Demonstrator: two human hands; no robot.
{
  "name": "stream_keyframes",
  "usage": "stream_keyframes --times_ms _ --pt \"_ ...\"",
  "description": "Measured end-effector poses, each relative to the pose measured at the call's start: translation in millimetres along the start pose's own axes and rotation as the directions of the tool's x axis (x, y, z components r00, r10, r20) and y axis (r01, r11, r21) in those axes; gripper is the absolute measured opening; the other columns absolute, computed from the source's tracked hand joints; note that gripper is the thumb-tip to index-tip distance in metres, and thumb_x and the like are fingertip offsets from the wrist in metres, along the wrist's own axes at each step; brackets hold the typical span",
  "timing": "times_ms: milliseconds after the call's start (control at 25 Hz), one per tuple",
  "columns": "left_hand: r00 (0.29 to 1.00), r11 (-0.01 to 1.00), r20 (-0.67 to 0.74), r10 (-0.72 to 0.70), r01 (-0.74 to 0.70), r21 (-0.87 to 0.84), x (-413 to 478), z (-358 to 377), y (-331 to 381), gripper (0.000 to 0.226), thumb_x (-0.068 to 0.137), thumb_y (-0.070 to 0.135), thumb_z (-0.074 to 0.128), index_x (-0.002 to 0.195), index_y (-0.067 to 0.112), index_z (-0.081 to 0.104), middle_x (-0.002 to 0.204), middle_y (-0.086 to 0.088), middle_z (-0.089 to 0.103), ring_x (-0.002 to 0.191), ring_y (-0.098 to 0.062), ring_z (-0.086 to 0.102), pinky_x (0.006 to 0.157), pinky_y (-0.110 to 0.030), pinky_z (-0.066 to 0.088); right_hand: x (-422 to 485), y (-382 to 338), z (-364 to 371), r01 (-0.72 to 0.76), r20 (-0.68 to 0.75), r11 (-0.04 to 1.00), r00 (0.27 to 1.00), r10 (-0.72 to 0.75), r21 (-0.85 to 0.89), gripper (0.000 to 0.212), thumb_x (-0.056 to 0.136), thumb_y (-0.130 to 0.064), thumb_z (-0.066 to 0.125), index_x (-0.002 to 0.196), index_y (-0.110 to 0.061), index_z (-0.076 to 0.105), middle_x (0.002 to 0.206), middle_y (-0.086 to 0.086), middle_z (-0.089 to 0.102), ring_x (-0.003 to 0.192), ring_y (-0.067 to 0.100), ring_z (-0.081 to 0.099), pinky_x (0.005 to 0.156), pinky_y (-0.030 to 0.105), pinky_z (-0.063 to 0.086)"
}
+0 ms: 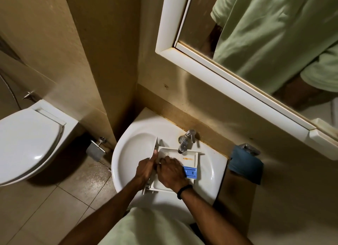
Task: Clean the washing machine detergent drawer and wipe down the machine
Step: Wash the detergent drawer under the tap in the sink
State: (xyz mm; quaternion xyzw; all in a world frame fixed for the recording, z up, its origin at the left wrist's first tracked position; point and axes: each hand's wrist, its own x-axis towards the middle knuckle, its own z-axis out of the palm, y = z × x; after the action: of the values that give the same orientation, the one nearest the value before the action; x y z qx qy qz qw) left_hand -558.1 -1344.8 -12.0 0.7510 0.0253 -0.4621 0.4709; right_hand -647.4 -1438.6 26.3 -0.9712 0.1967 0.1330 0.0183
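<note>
The white drawer [192, 162] had a blue part [190, 171] and an orange stain [187, 158]. It lay in the sink [131, 153], right under the tap [184, 141]. The left hand [145, 168] had its fingers clamped on the drawer wall left of the tap, thumb up. The right hand [171, 173] lay inside the drawer. I could not tell if its fingers held anything.

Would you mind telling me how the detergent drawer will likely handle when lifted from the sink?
The detergent drawer looks like thin moulded plastic, so probably stiff and light. It sits under the tap in the sink, so it may be wet and slippery.
</note>
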Motion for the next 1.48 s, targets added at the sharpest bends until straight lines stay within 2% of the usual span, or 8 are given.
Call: stream_keyframes --times_ms 160,280,480,600,760,920,1080,1480 --pt "1.000 0.999 -0.003 0.021 -0.021 0.030 -3 2 5 0.076 0.088 0.086 0.041 0.063 0.015 0.055 0.067 -0.005 0.066 0.066 -0.021 0.056 0.068 -0.034 0.043 5 14 5 -0.278 -0.008 0.958 0.960 0.279 0.071 0.054 0.097 -0.041 0.029 0.079 -0.013 0.071 0.084 0.013 0.069 0.077 0.033 0.066 0.072 0.041 0.053" --pt "1.000 1.000 -0.025 0.019 -0.018 0.013 -2 2 2 0.075 0.090 0.083 0.043 0.062 0.015 0.060 0.069 -0.004 0.070 0.067 -0.022 0.059 0.070 -0.035 0.046 8 6 4 0.065 0.044 0.997 0.997 -0.067 0.035 0.030 0.097 -0.027 0.043 0.096 -0.011 0.068 0.091 0.011 0.067 0.085 0.033 0.064 0.075 0.042 0.053" --pt "1.000 1.000 -0.002 0.021 -0.021 0.016 -1 1 3 0.077 0.087 0.086 0.042 0.064 0.016 0.058 0.067 -0.004 0.068 0.066 -0.022 0.056 0.068 -0.034 0.044 6 14 3 -0.280 0.017 0.957 0.960 0.280 0.075 0.038 0.092 -0.036 0.046 0.072 -0.015 0.070 0.078 0.011 0.069 0.069 0.031 0.066 0.065 0.039 0.056" --pt "1.000 0.999 -0.023 0.013 -0.012 0.050 1 2 1 0.078 0.091 0.084 0.040 0.068 0.013 0.063 0.076 -0.007 0.072 0.069 -0.023 0.059 0.071 -0.035 0.046 5 3 7 -0.055 0.117 0.998 0.992 0.051 0.026 0.026 0.089 -0.032 0.053 0.081 -0.014 0.071 0.084 0.012 0.070 0.077 0.033 0.067 0.071 0.041 0.054" --pt "1.000 0.998 -0.005 0.024 -0.024 0.050 0 3 6 0.080 0.088 0.086 0.038 0.060 0.013 0.052 0.068 -0.005 0.066 0.067 -0.023 0.056 0.070 -0.037 0.045 14 12 -5 -0.398 0.036 0.914 0.917 0.396 0.082 0.024 0.077 -0.027 0.075 0.061 -0.010 0.069 0.068 0.013 0.069 0.067 0.034 0.067 0.062 0.039 0.055" --pt "1.000 0.997 -0.005 0.015 -0.014 0.075 -1 0 0 0.088 0.092 0.083 0.038 0.072 0.002 0.067 0.079 -0.010 0.074 0.072 -0.025 0.062 0.074 -0.038 0.050 5 -4 6 -0.139 0.126 0.990 0.983 0.134 0.028 0.041 0.095 -0.034 0.036 0.094 -0.015 0.072 0.099 0.012 0.071 0.097 0.036 0.064 0.086 0.043 0.048" --pt "1.000 0.997 -0.006 0.028 -0.028 0.077 -6 4 5 0.073 0.093 0.080 0.040 0.060 0.016 0.050 0.069 -0.005 0.064 0.067 -0.022 0.054 0.069 -0.035 0.043 8 12 12 -0.491 0.113 0.863 0.870 0.479 0.121 0.048 0.098 -0.037 0.035 0.086 -0.011 0.074 0.094 0.014 0.072 0.091 0.036 0.065 0.084 0.042 0.048" --pt "0.998 0.995 -0.045 0.045 -0.041 0.096 -8 7 8 0.073 0.093 0.081 0.040 0.073 0.013 0.060 0.082 -0.008 0.071 0.075 -0.025 0.058 0.075 -0.038 0.045 0 13 14 -0.297 0.050 0.953 0.955 0.294 0.064 0.044 0.097 -0.037 0.038 0.078 -0.017 0.071 0.081 0.008 0.070 0.077 0.031 0.065 0.074 0.040 0.052"
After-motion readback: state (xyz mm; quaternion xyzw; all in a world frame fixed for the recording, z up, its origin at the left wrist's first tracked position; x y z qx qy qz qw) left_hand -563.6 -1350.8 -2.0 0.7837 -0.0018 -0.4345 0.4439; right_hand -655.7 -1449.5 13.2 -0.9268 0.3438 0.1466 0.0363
